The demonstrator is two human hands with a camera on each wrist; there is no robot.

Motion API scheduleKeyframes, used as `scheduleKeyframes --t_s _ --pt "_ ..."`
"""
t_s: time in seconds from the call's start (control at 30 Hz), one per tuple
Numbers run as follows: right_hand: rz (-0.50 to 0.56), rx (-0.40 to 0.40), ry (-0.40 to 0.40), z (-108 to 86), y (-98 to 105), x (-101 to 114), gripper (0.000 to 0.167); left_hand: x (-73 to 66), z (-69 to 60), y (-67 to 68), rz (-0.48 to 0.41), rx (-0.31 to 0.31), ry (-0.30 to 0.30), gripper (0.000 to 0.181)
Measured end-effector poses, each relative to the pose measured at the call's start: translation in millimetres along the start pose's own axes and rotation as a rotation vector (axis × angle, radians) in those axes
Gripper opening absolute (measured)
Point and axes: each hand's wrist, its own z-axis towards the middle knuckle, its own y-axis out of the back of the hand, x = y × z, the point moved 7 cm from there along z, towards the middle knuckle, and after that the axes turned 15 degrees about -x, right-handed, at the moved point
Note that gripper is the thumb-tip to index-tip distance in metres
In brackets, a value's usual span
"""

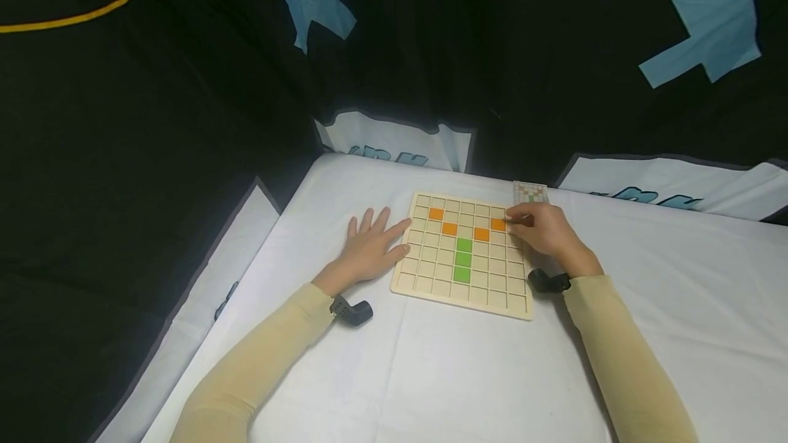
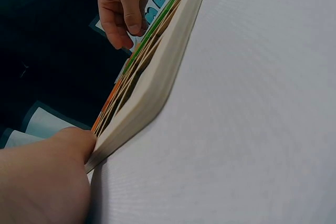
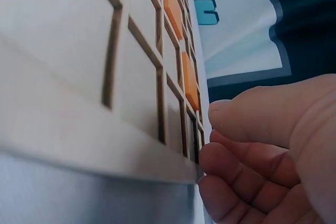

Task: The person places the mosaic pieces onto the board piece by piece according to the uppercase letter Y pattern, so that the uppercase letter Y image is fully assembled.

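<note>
A pale wooden grid board (image 1: 431, 284) lies on the white-covered table. Several orange square tiles (image 1: 449, 229) and three green square tiles (image 1: 464, 259) sit in its cells. The green ones make a column, while the orange ones spread in a V above it. Fingers spread, my left hand (image 1: 369, 250) rests at the board's left edge, with thumb and forefinger touching the rim. My right hand (image 1: 544, 230) is over the far right corner, beside the rightmost orange tile (image 3: 190, 81). Its fingers are loosely bent, and no tile shows between them in the right wrist view.
Just behind the board's far right corner lies a small card (image 1: 531, 192) printed with a coloured grid, partly covered by my right hand. A dark curtain (image 1: 394, 74) with blue patches hangs behind the table. White tablecloth (image 1: 455, 374) stretches in front of the board.
</note>
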Motion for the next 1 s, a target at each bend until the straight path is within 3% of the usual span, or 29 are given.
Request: scheduleKeyframes --t_s 0.27,0.57,1.0 --pt "-0.013 0.0 -0.017 -2.3 1 -2 0.035 -1.0 -0.6 0.8 -0.007 0.008 0.002 0.062" --pt "-0.001 0.0 0.021 -4.2 -1 3 0.032 -1.3 -0.3 0.0 -0.005 0.002 0.003 0.062" --pt "-0.057 -0.007 -0.032 -18.1 11 -13 0.033 -0.3 -0.6 1.2 -0.008 0.007 0.013 0.062"
